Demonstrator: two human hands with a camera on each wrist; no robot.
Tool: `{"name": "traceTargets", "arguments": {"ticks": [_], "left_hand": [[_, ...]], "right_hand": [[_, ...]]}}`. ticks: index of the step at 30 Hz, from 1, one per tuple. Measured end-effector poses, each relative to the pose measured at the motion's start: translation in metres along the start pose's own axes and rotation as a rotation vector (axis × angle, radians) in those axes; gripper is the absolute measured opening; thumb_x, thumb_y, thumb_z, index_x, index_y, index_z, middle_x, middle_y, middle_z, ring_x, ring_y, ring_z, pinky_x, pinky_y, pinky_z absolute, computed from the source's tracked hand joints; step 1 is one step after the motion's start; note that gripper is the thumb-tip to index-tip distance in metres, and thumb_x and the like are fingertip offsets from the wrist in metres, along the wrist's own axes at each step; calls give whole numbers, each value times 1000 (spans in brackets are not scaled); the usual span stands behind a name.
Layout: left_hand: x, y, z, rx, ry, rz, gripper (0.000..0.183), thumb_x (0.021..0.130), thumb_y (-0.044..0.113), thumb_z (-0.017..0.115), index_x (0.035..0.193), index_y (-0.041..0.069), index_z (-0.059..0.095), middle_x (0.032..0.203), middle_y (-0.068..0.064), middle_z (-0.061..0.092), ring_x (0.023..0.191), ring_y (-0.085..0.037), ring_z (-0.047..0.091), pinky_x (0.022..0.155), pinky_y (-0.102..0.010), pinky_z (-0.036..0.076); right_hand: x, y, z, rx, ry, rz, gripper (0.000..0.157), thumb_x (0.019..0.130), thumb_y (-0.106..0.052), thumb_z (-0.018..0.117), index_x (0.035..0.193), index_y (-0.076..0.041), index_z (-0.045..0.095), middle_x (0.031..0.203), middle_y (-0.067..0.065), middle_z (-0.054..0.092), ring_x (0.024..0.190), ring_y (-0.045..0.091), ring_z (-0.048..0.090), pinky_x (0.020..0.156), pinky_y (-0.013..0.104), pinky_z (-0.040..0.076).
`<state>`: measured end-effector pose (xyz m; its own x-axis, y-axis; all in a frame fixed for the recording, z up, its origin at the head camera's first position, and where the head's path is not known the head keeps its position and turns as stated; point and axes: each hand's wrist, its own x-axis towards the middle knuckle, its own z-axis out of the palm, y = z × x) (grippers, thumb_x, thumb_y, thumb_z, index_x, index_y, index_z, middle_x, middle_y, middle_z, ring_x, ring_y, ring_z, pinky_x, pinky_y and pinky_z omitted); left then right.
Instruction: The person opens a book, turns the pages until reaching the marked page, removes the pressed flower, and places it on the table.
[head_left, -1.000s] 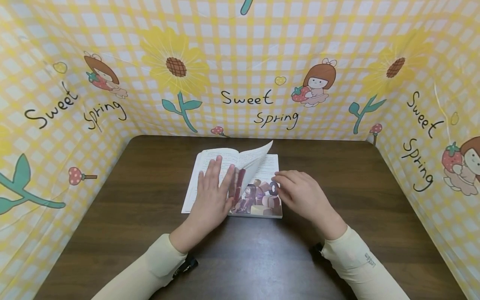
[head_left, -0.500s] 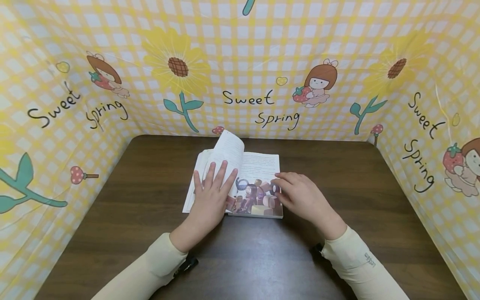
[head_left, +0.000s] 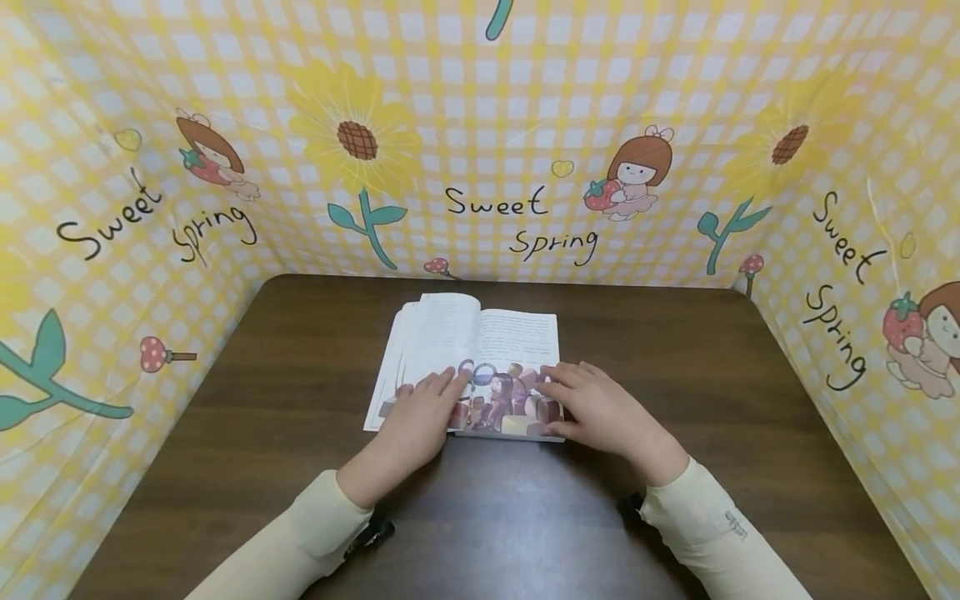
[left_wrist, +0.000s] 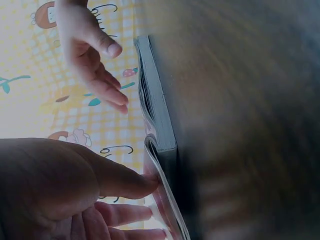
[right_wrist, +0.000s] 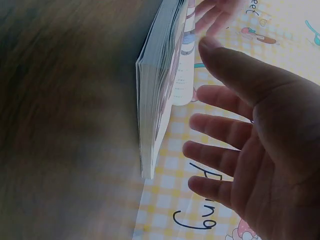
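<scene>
An open book (head_left: 517,337) lies on the table, text at the top of its pages and a coloured picture along the bottom. My left hand (head_left: 416,417) rests on the lower part of the left page. In the left wrist view its thumb and fingertips touch the page near the fold. Over the right page's outer edge is my right hand (head_left: 607,412), fingers spread and slightly bent. The right wrist view shows those fingers apart from the thick page block (right_wrist: 162,75), holding nothing.
The dark wooden table (head_left: 480,517) carries the book near its middle. A yellow checked cloth (head_left: 480,108) printed with flowers and figures stands round the back and both sides. Each sleeve has a black wrist strap (head_left: 369,533).
The raised page has turned over from right to left and now lies on the left side. My left hand has drawn slightly toward me; my right hand has moved a little lower.
</scene>
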<state>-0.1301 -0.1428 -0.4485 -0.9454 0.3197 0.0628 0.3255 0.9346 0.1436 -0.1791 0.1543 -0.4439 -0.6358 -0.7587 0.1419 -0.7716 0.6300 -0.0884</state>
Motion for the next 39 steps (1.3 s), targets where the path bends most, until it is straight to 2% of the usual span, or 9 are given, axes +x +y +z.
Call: {"name": "traceTargets", "arguments": {"ticks": [3,7,13,23,27,32,36,39], "left_hand": [[-1,0,0,-16,-51,-28,52,102,7,51,153,14,47,154,-19,50,136,-40,52,101,-67,44],[-2,-1,-2,-4,-101,-48,49,100,6,53,149,13,53,154,-20,48,137,-40,51,100,-67,46],[-2,-3,-2,-10,-137,-65,47,101,9,53,148,13,55,155,-20,48,138,-40,50,100,-67,45],[-2,-3,-2,-9,-148,-82,47,101,12,53,148,14,54,156,-18,47,140,-39,49,101,-66,45],[-2,-3,-2,-12,-153,-88,47,101,12,54,149,14,54,156,-18,47,140,-39,49,102,-66,44],[0,-3,-2,-12,-130,-87,44,101,12,55,146,14,57,154,-18,50,138,-38,51,99,-65,47],[1,-2,-2,-4,-87,-87,39,100,12,59,139,14,63,150,-18,54,135,-38,53,95,-64,49],[1,-1,-4,1,-54,-78,36,98,10,61,133,13,67,147,-17,57,135,-37,53,95,-64,50]], "right_hand": [[-1,-2,1,27,-46,16,66,87,-45,80,141,-12,62,149,14,56,139,37,51,115,60,35],[-1,-3,2,62,-73,6,60,87,-43,81,135,-12,66,150,15,55,141,35,49,116,63,33],[-1,-5,2,89,-99,-3,56,87,-42,81,132,-12,67,151,14,54,143,31,48,115,65,33],[-1,-6,3,86,-132,-14,57,87,-37,82,135,-10,67,149,13,57,139,30,52,114,65,34],[-1,-5,4,70,-148,-22,53,88,-35,82,133,-13,68,148,12,58,139,29,53,113,65,36],[-2,-3,1,75,-148,-53,36,90,-31,79,122,-15,72,143,11,63,136,29,56,111,64,38],[-2,-1,1,53,-98,-126,17,94,-17,74,110,-16,75,130,7,70,127,25,62,105,62,45],[-2,-1,2,18,-42,-179,17,91,-7,71,105,-16,77,118,3,74,116,21,67,98,54,52]]}}
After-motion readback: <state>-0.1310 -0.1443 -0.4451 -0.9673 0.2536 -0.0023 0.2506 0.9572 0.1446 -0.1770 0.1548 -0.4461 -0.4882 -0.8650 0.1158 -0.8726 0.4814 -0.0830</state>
